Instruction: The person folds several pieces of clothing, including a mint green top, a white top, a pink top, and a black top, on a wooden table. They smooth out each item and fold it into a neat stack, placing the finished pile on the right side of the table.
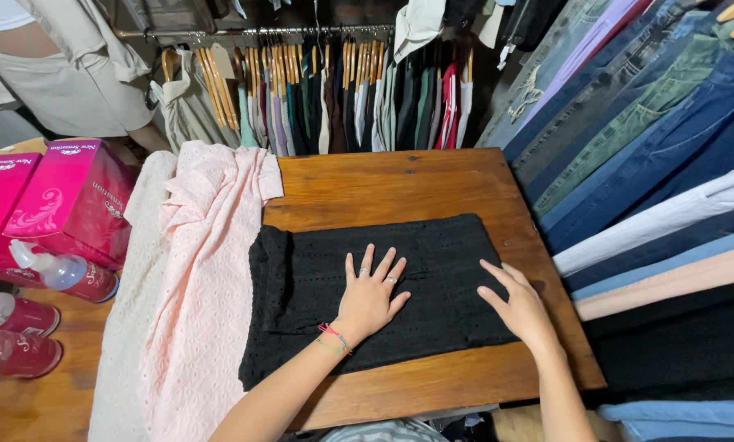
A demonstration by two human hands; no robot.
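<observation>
Black garment [367,295], folded flat on the wooden worktop [432,184], lies under both hands. Left hand [369,296] rests on its middle, grip spread wide, palm pressing, clamped on nothing. Right hand [521,307] touches its right edge, fingers loosely apart. Uneven pressure could ruck the fold or slide it toward the worktop's right edge. Left of it lies the pink garment [207,270]; beyond it, the clothes rail [301,33].
</observation>
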